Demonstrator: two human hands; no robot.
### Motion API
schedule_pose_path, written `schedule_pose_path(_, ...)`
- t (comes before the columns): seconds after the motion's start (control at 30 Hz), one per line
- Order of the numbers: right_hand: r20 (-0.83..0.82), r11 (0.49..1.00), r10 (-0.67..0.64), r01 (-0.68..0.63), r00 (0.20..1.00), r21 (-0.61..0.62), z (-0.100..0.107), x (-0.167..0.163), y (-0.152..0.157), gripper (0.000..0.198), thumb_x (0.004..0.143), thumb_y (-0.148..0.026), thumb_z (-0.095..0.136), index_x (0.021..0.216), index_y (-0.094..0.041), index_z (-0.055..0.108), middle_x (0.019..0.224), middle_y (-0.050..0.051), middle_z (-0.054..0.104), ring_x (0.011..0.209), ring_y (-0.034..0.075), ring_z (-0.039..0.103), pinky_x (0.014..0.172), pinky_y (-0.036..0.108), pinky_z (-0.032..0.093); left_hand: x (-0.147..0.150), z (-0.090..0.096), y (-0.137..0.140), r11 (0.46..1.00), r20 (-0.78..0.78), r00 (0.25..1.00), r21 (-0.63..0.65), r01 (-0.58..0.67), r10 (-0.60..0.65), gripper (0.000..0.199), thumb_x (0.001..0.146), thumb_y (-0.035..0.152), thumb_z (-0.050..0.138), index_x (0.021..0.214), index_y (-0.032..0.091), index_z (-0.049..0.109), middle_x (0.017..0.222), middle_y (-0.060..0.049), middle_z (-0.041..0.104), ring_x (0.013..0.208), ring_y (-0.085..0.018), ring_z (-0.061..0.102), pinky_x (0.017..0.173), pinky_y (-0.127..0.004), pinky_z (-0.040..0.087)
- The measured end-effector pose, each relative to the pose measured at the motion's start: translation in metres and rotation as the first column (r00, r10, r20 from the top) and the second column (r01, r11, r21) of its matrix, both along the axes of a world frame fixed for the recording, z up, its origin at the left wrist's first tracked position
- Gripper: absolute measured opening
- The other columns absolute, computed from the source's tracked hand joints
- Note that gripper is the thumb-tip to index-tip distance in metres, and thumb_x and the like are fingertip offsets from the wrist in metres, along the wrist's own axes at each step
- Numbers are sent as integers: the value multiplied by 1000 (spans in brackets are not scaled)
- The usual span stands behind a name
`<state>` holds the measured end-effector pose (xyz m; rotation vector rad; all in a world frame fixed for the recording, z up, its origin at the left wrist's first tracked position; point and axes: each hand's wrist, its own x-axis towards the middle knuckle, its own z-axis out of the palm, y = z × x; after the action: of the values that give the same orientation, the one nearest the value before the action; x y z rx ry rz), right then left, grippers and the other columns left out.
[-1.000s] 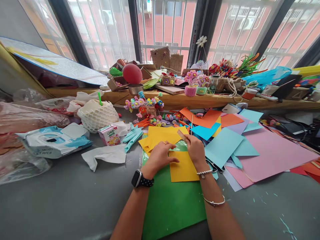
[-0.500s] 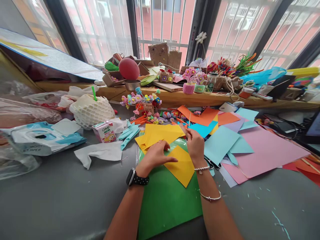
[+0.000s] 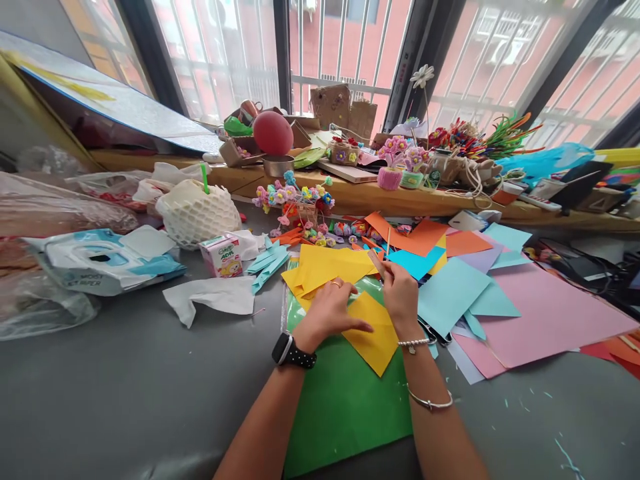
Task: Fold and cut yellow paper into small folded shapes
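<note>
My left hand [image 3: 327, 310] rests over the yellow paper, its thumb stretched away from its bent fingers. The fingertips lie near the lower edge of a folded yellow sheet [image 3: 335, 263]. Under the thumb is a square yellow piece with a crease [image 3: 375, 333]. My right hand [image 3: 401, 297] is closed at the right edge of the yellow paper, and a thin pale stick [image 3: 389, 240] rises from its fingers. How the fingers grip the stick is partly hidden. Both yellow papers lie on a large green sheet [image 3: 350, 413].
Light-blue sheets [image 3: 453, 297] and a large pink sheet [image 3: 555, 313] lie at right, with black-handled scissors [image 3: 433, 333] partly beneath. A tissue [image 3: 215, 297], small drink carton [image 3: 221, 255] and wipes pack [image 3: 100, 260] are at left. A cluttered wooden ledge [image 3: 360, 190] runs behind.
The whole view has shifted, so things appear farther right. My hands keep nearly the same pose over the yellow paper.
</note>
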<state>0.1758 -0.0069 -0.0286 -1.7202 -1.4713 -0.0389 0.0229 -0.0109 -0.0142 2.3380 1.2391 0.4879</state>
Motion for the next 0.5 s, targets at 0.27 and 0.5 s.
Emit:
schedule_pose_path(0.27, 6, 1000, 1, -1, 1000, -23, 0, 0, 1, 31, 76, -14, 34, 95, -12, 59, 91, 12, 63, 81, 22, 56, 71, 32, 41, 15, 1, -11, 996, -117, 993, -90, -24, 13, 77, 41, 45, 72, 104, 10, 45, 100, -16, 49, 93, -30, 48, 77, -37, 39)
schedule_pose_path(0.5, 2, 999, 13, -13, 1000, -46, -3, 2, 4, 30, 76, -14, 35, 92, -13, 60, 89, 11, 63, 82, 21, 57, 71, 32, 42, 16, 7, -16, 1000, -140, 990, -22, -10, 7, 66, 45, 41, 71, 100, 11, 48, 111, -19, 46, 103, -32, 44, 82, -40, 36)
